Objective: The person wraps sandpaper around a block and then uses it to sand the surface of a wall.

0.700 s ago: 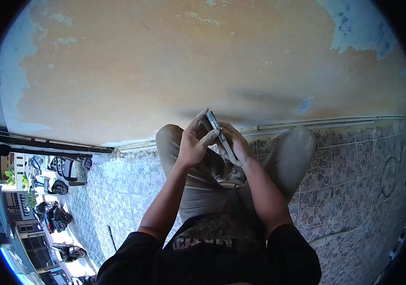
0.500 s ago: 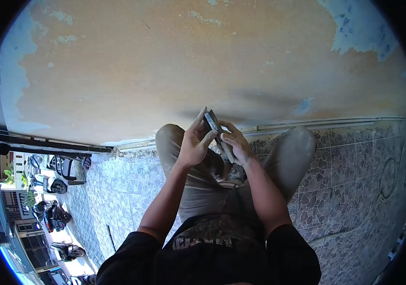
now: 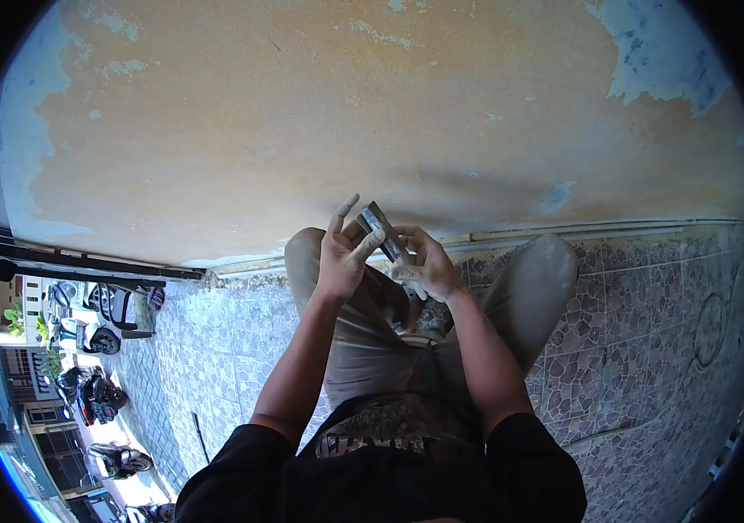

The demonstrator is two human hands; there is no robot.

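A long, narrow, dusty grey block [image 3: 382,228], shaped like a sanding block, is held tilted between both hands in front of the wall. My left hand [image 3: 343,266] has its thumb pressed on the upper part of the block, while its index finger points up, clear of it. On the lower right side, my right hand [image 3: 431,270] grips the block between thumb and curled fingers. Pale dust coats the fingers of both hands. Part of the block's lower end is hidden by the right thumb.
Close ahead stands a tan wall [image 3: 241,131] with patches of peeled paint. Thin pipes [image 3: 598,228] run along its base. My bent knees [image 3: 539,270] flank the hands above a stone-patterned tiled floor [image 3: 616,349]. A hose [image 3: 705,349] lies at right; parked motorcycles [image 3: 93,397] stand at left.
The block and both hands have shifted slightly left. My left index finger has lifted away from the block, and my right thumb has moved along its lower part.
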